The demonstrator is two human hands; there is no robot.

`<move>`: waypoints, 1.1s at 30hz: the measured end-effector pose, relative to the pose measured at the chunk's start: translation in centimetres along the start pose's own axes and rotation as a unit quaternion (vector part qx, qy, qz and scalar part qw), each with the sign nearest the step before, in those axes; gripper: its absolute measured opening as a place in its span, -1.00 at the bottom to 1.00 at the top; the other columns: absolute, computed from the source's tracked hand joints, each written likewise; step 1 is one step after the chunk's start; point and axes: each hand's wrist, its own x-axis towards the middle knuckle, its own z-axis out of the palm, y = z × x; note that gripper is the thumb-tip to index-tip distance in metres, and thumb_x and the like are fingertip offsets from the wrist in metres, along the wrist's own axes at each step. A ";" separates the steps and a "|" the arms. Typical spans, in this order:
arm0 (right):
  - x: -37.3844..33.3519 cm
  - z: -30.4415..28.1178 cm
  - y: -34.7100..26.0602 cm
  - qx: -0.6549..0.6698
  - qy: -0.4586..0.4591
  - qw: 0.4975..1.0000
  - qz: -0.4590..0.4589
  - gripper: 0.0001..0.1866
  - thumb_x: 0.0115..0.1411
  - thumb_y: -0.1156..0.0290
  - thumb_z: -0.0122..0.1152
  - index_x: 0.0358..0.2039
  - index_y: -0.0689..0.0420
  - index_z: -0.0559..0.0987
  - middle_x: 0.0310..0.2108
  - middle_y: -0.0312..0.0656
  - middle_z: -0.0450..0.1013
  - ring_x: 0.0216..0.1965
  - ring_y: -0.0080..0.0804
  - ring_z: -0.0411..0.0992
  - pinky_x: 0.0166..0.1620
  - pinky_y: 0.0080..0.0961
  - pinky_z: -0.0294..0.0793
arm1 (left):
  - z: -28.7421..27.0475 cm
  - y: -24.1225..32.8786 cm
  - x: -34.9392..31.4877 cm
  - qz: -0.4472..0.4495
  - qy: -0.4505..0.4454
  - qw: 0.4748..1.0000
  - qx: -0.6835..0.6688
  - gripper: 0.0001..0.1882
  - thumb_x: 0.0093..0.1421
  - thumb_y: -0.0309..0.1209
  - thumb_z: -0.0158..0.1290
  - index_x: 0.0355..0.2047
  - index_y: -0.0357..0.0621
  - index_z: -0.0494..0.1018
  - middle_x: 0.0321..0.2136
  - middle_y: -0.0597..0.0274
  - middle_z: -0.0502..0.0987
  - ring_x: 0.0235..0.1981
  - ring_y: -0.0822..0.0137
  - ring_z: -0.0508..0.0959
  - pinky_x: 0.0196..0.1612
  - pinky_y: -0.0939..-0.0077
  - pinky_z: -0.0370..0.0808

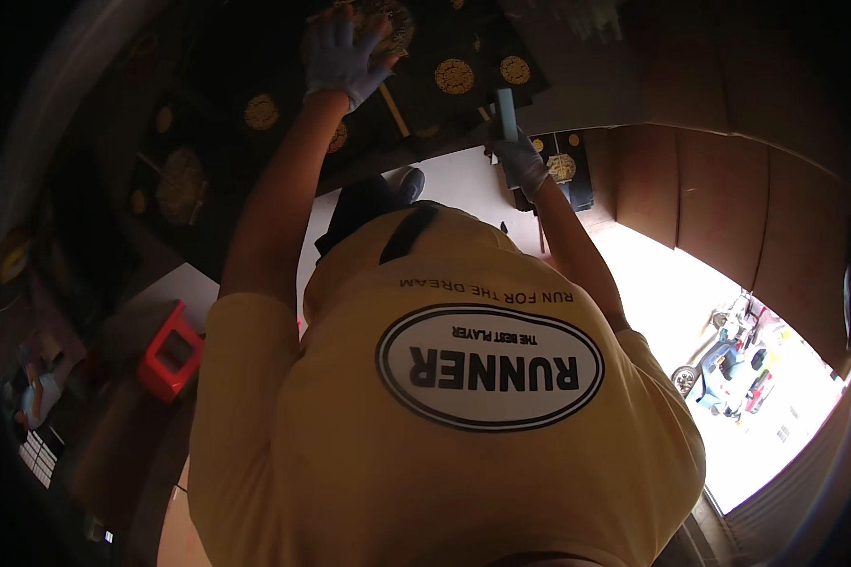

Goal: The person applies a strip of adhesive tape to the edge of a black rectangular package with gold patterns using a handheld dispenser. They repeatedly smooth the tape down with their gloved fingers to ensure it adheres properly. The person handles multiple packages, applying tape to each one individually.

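Note:
My left hand (343, 64), in a thin pale glove, lies with its fingers spread on dark cloth-like material (407, 90) that bears round gold patterns. Its fingertips reach a large gold medallion (392, 28). Near the right edge of that material, my gloved right hand (522, 161) is closed around a light blue, bar-shaped block (506, 114) that points upward. The kind of block cannot be told. Gold circles (454, 77) lie between my two hands.
Another dark piece with a gold medallion (563, 168) is beyond my right hand. A red plastic stool (171, 352) stands at left. Brown panels (719, 203) line the right side. Parked scooters (728, 369) show through a bright opening.

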 end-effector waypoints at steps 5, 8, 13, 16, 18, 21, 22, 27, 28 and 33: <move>0.6 3.4 -2.5 -0.189 0.029 0.969 0.156 -0.73 0.07 0.29 0.22 -0.31 0.18 0.43 -0.59 -0.33 0.36 -0.57 -0.61 0.32 -0.48 -0.60 0.32 | -0.2 -0.1 0.0 0.009 0.012 1.000 -0.007 -0.39 0.04 0.10 -0.06 0.09 0.21 0.29 0.21 -0.18 0.03 0.21 -0.24 0.00 0.20 -0.16 -0.05; 0.8 4.3 -2.5 -0.190 0.070 0.958 0.202 -0.67 0.10 0.13 0.21 -0.48 0.16 0.43 -0.64 -0.34 0.35 -0.64 -0.66 0.29 -0.59 -0.64 0.25 | -0.6 0.5 0.2 0.004 0.024 1.000 -0.005 -0.41 0.02 0.10 -0.05 0.05 0.21 0.34 0.16 -0.17 0.10 0.17 -0.21 0.08 0.18 -0.13 0.01; 1.6 -1.0 -4.2 -0.138 0.024 0.985 0.099 -0.79 0.07 0.29 0.25 -0.43 0.19 0.54 -0.65 -0.31 0.37 -0.66 -0.60 0.31 -0.60 -0.62 0.29 | -1.0 1.2 1.8 -0.019 0.024 0.998 -0.048 -0.42 -0.04 0.13 -0.01 0.00 0.25 0.38 0.06 -0.13 0.20 0.04 -0.12 0.20 0.12 -0.10 0.10; 2.0 -1.4 -2.7 -0.261 -0.042 0.961 0.076 -0.76 0.04 0.23 0.24 -0.41 0.15 0.55 -0.62 -0.29 0.42 -0.58 -0.61 0.37 -0.50 -0.64 0.36 | 0.0 2.1 2.2 -0.026 0.111 0.993 -0.012 -0.40 -0.07 0.15 0.01 -0.04 0.22 0.39 0.06 -0.11 0.18 0.05 -0.11 0.18 0.12 -0.11 0.10; -0.6 4.3 -5.0 -0.245 -0.076 0.956 0.140 -0.70 0.05 0.21 0.26 -0.31 0.15 0.51 -0.54 -0.27 0.45 -0.51 -0.59 0.39 -0.41 -0.61 0.39 | 1.2 2.1 2.0 -0.050 0.113 0.992 -0.003 -0.40 -0.06 0.15 0.01 -0.03 0.21 0.39 0.07 -0.11 0.17 0.07 -0.12 0.16 0.13 -0.11 0.08; -1.0 6.7 0.8 -0.267 -0.148 0.950 0.070 -0.60 0.02 0.14 0.23 -0.22 0.16 0.52 -0.32 -0.13 0.51 -0.28 -0.32 0.48 -0.14 -0.47 0.42 | 0.8 2.7 2.3 -0.054 0.093 0.994 -0.036 -0.39 -0.05 0.13 0.01 -0.01 0.20 0.38 0.10 -0.14 0.16 0.10 -0.14 0.14 0.16 -0.12 0.04; -1.2 7.9 -0.2 -0.287 -0.161 0.940 0.090 -0.61 0.03 0.12 0.19 -0.23 0.14 0.53 -0.32 -0.12 0.52 -0.27 -0.30 0.49 -0.13 -0.45 0.42 | 0.6 2.7 2.4 -0.053 0.086 0.994 -0.037 -0.39 -0.05 0.13 0.01 0.00 0.20 0.38 0.10 -0.15 0.16 0.10 -0.14 0.14 0.16 -0.12 0.04; -1.4 10.5 -1.0 -0.426 -0.204 0.881 0.026 -0.58 0.09 0.02 0.03 -0.25 0.10 0.56 -0.35 -0.10 0.53 -0.24 -0.24 0.49 -0.11 -0.42 0.42 | 0.6 2.7 2.2 -0.051 0.083 0.995 -0.035 -0.39 -0.05 0.12 0.02 0.01 0.21 0.37 0.09 -0.17 0.18 0.09 -0.15 0.17 0.16 -0.11 0.04; -1.7 11.2 -2.9 -0.409 -0.186 0.890 0.082 -0.56 0.09 0.00 0.01 -0.24 0.10 0.55 -0.35 -0.10 0.53 -0.24 -0.22 0.49 -0.11 -0.41 0.42 | 0.5 2.6 2.3 -0.053 0.075 0.995 -0.034 -0.38 -0.06 0.12 0.02 0.02 0.22 0.36 0.10 -0.17 0.18 0.09 -0.14 0.17 0.16 -0.10 0.04; -2.0 10.3 -3.0 -0.390 -0.144 0.898 0.146 -0.53 0.10 -0.01 0.01 -0.22 0.14 0.53 -0.36 -0.10 0.52 -0.26 -0.24 0.49 -0.14 -0.44 0.42 | 0.2 3.0 2.2 -0.079 0.081 0.993 -0.021 -0.38 -0.04 0.12 0.01 0.03 0.21 0.35 0.10 -0.13 0.19 0.09 -0.12 0.18 0.17 -0.07 0.05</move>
